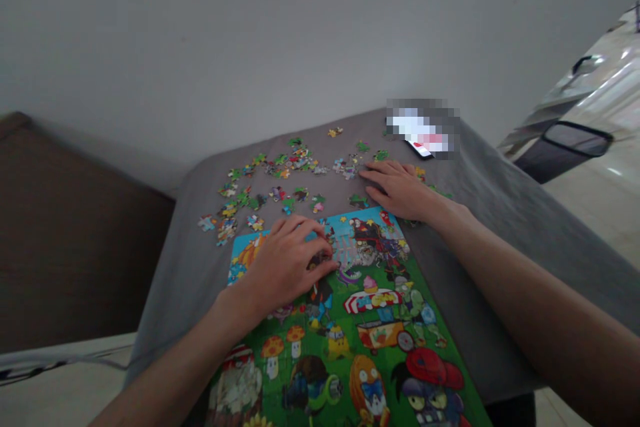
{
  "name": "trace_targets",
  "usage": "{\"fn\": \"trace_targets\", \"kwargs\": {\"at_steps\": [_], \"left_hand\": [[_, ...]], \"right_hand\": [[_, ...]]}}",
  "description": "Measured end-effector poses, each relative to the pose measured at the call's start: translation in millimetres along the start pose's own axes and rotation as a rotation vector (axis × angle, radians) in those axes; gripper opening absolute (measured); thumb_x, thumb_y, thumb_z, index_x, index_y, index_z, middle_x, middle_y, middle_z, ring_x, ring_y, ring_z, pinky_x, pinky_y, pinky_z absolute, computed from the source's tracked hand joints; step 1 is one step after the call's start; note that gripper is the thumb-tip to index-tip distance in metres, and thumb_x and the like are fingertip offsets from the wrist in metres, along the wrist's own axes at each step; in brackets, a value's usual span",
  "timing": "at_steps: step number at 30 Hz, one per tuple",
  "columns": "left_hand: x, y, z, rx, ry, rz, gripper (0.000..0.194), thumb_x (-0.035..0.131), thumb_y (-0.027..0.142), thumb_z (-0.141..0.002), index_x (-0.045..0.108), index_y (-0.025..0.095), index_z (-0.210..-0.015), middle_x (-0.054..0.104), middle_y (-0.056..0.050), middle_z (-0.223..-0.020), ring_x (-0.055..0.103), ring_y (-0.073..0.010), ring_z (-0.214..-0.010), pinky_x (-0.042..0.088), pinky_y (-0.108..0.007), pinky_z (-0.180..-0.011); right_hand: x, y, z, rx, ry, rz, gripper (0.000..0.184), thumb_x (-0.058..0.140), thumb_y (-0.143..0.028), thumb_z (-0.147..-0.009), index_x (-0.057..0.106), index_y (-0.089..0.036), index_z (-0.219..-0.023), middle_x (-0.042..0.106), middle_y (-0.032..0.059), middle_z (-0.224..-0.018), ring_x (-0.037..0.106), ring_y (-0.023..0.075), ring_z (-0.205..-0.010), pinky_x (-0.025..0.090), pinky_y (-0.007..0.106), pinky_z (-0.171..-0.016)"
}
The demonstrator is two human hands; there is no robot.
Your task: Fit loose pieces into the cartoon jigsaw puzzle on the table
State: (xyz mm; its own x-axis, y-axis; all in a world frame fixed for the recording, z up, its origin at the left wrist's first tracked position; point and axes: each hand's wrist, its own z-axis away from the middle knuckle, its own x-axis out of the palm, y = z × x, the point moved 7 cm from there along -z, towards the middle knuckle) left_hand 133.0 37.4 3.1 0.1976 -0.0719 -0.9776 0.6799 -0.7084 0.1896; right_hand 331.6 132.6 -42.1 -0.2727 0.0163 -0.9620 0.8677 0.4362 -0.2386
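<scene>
Grey cloth (175, 280) is covering a table beneath a pale wall (300, 33), and a partly assembled cartoon jigsaw puzzle (370, 347) is lying across its near edge, with loose pieces (265, 177) scattered beyond it. The left hand (285, 267) is curling half closed over the puzzle's upper part, its fingers pressing down, though whether it is gripping a piece cannot be told. The right hand (397, 190) is lying open and nearly flat on the cloth just beyond the puzzle, holding nothing visible, its fingertips (365, 173) touching a small cluster of pieces. A phone (419, 150) is lying past it, mostly blurred.
</scene>
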Motion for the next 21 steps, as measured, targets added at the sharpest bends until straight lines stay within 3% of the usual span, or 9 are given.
{"fn": "trace_targets", "kwargs": {"at_steps": [11,21], "left_hand": [[4.2,-11.3,-1.5,-0.162,0.002,0.03,0.018,0.079,0.04,-0.09,0.076,0.022,-0.094,0.07,-0.006,-0.111,0.058,-0.0294,-0.111,0.049,-0.052,-0.099],[12.5,-20.4,-1.3,-0.149,0.004,0.073,0.023,0.077,0.045,-0.09,0.074,0.023,-0.096,0.07,-0.004,-0.109,0.058,-0.0276,-0.109,0.049,-0.046,-0.094]], "right_hand": [[1.5,0.8,-0.5,0.014,-0.018,-0.002,0.05,0.04,-0.031,-0.103,0.058,-0.017,-0.148,0.051,0.0173,-0.158,0.048,0.0389,-0.141,0.039,0.062,-0.112],[1.9,1.7,-0.3,0.011,-0.006,-0.009,0.05,0.041,-0.031,-0.102,0.058,-0.02,-0.148,0.052,0.016,-0.157,0.048,0.0381,-0.141,0.04,0.062,-0.11]]}}
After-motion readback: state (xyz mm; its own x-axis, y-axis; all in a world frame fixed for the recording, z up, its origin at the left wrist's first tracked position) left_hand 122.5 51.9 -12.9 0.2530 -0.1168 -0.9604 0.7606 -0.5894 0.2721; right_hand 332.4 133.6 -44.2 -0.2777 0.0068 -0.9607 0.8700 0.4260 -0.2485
